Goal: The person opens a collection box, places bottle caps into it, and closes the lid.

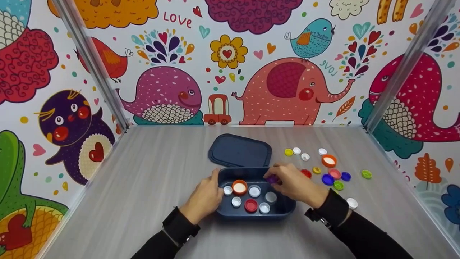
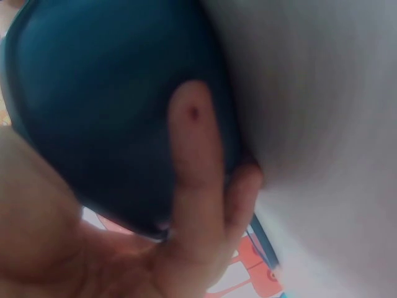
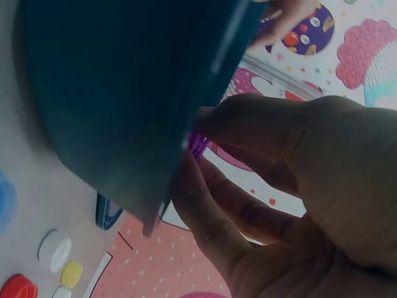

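Note:
A dark blue plastic box (image 1: 251, 217) stands on the table, with several bottle caps lying inside it: white ones, a red cap (image 1: 251, 205) and an orange-rimmed cap (image 1: 239, 187). My left hand (image 1: 205, 196) grips the box's left end, fingers against the outer wall (image 2: 118, 112) in the left wrist view. Over the box's right back part, my right hand (image 1: 296, 183) pinches a purple bottle cap (image 1: 272, 179) between thumb and fingers. That purple cap (image 3: 197, 144) shows just past the box rim in the right wrist view, partly hidden by the fingers.
The dark blue lid (image 1: 240, 150) lies flat behind the box. Several loose caps are scattered to the right, among them a blue cap (image 1: 327, 179), a green cap (image 1: 366, 174) and a white cap (image 1: 352, 203). Cartoon-printed panels (image 1: 222, 90) enclose the table's back and sides.

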The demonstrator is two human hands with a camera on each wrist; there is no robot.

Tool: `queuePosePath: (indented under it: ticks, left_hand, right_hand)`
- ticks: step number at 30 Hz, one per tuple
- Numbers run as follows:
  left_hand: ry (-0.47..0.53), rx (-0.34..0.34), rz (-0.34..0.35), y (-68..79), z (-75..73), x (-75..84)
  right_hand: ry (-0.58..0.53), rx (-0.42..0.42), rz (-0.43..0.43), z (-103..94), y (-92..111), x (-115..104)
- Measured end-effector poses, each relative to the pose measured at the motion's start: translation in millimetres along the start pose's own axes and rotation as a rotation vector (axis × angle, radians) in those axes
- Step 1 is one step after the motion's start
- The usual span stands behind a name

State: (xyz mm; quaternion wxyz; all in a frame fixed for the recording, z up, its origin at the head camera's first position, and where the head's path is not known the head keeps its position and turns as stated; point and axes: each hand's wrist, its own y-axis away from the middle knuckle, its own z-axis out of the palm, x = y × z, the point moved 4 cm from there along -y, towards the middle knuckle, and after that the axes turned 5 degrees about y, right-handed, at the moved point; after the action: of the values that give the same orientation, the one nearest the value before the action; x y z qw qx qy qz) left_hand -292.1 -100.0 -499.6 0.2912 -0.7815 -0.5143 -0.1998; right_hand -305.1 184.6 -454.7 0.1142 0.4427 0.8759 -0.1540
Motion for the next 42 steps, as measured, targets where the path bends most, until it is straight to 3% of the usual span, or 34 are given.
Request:
queuePosePath:
  ticks: [16,27,42]
  left_hand:
    - [0.012,-0.001,-0.014,0.4,0.3,-0.1]
    - [0.002,0.028,0.038,1.9,-3.3,3.7]
    - [0.002,0.018,0.006,0.9,-1.9,3.1]
  right_hand:
    - [0.008,-0.069,-0.007,13.0,-11,0]
    - [0.013,-0.021,-0.034,11.9,-7,-3]
    - [-0.01,0.098,0.045,-0.1,6,12]
